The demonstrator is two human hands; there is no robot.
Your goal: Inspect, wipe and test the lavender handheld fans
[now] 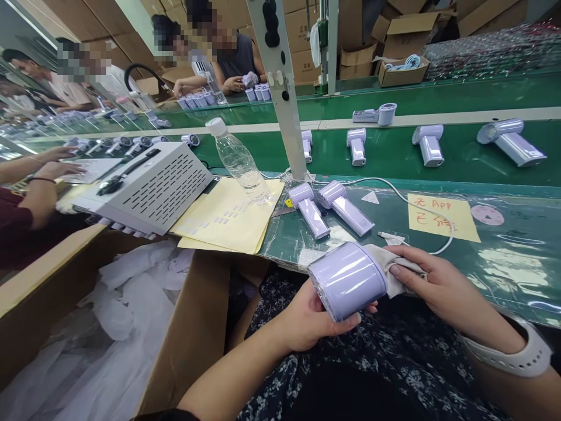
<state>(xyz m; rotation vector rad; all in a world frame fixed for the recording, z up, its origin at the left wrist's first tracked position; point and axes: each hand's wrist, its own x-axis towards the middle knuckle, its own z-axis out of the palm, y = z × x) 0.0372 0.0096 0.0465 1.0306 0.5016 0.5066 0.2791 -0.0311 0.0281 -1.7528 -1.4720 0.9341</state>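
Observation:
My left hand (307, 318) is wrapped round a lilac handheld device (348, 280) above my lap, its wide rounded part toward the camera. Pinched in my right hand (421, 272) is a pale cloth (390, 269), touching the device's right edge. Two more lilac devices, one on the left (310, 211) and one beside it (346, 209), lie on the green bench just beyond. A white cable plug (392, 238) rests near the cloth.
An open carton (197, 327) with white wrapping stands at left. Behind it are a grey metal box (166, 187), yellow sheets (228, 219), a water bottle (241, 161) and an upright post (283, 93). Lilac devices lie on the green belt (394, 149). Several people sit across and at left.

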